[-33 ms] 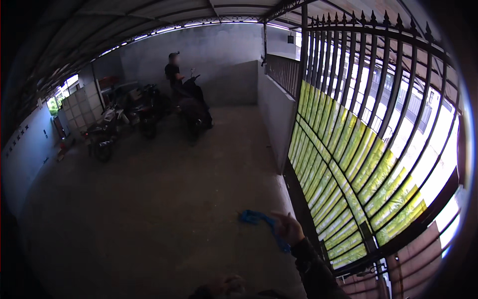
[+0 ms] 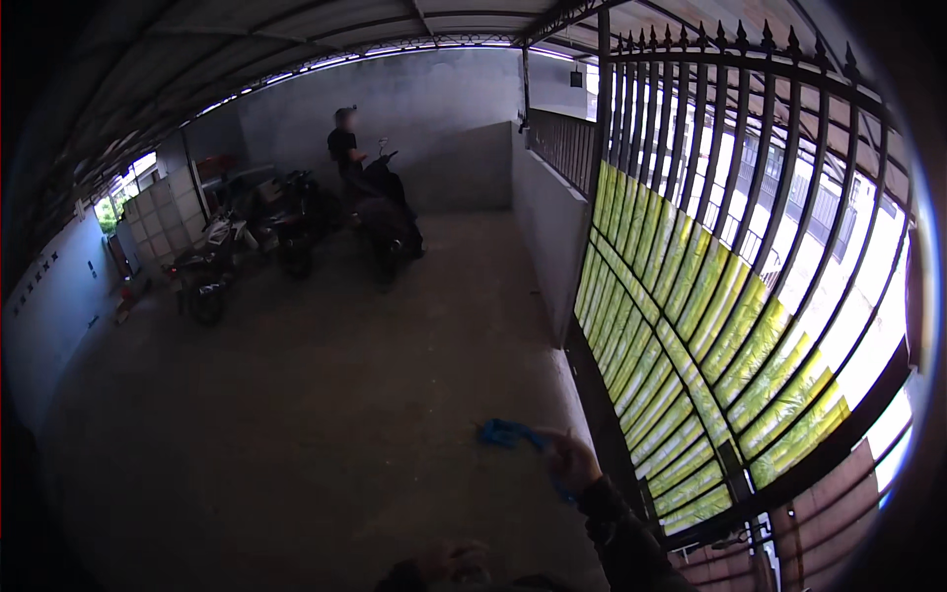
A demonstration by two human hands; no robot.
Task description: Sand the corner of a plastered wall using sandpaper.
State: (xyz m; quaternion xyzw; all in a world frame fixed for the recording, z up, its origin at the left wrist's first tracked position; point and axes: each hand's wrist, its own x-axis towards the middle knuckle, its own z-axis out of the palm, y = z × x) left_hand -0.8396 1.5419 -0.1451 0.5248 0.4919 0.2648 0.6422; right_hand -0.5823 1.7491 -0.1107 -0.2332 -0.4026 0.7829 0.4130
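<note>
My right hand (image 2: 574,464) is closed round a limp blue cloth (image 2: 513,432), low beside the gate. One end of the cloth sticks out to the left of my fingers, and a short piece hangs below them. A dark sleeve covers my right forearm. At the bottom edge, my left hand (image 2: 460,562) shows only dimly, and its fingers are too dark to read. The black metal gate (image 2: 725,365), with spiked bars and a green bamboo-print sheet, rises right of my right hand.
A person (image 2: 345,148) is by a dark scooter (image 2: 387,222) near the back wall. Several motorbikes (image 2: 205,286) stand to its left. A low grey wall (image 2: 547,212) with a railing runs back from the gate. Concrete floor (image 2: 296,424) spreads ahead under a metal roof.
The fingers of my right hand have drawn in closer round the blue cloth. Its hanging part shows less now, and the view has shifted very slightly.
</note>
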